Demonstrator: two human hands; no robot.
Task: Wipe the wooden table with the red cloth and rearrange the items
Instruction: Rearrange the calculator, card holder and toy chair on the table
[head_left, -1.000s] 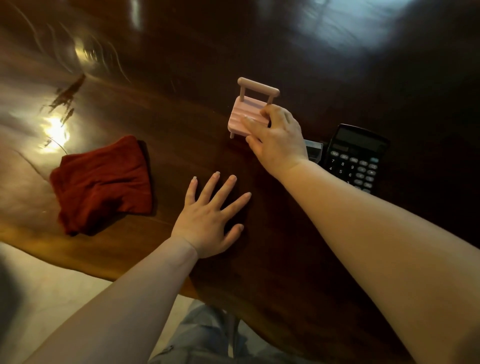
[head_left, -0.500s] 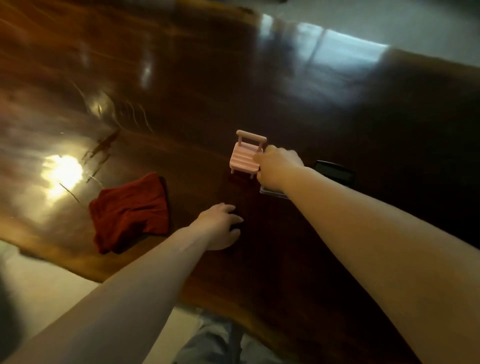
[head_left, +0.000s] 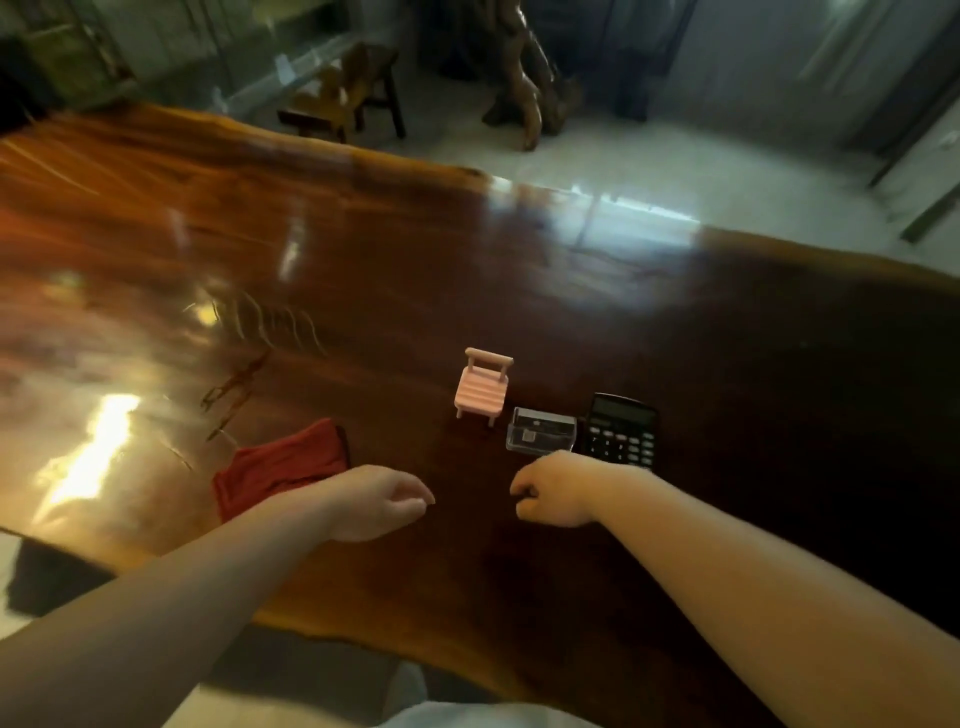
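Observation:
A red cloth lies crumpled on the glossy wooden table, near its front edge at the left. A small pink toy chair stands upright in the middle. To its right sit a clear plastic box and a black calculator, side by side. My left hand hovers just right of the cloth, fingers loosely curled and holding nothing. My right hand hangs in front of the clear box, fingers curled and empty.
The table's wavy front edge runs close to my body, with pale floor below. Beyond the far edge stand a wooden chair and a carved wooden trunk on a tiled floor.
My right hand let go of the pink chair and drew back toward me. My left hand lifted off the table. The view tilted up, showing the room beyond.

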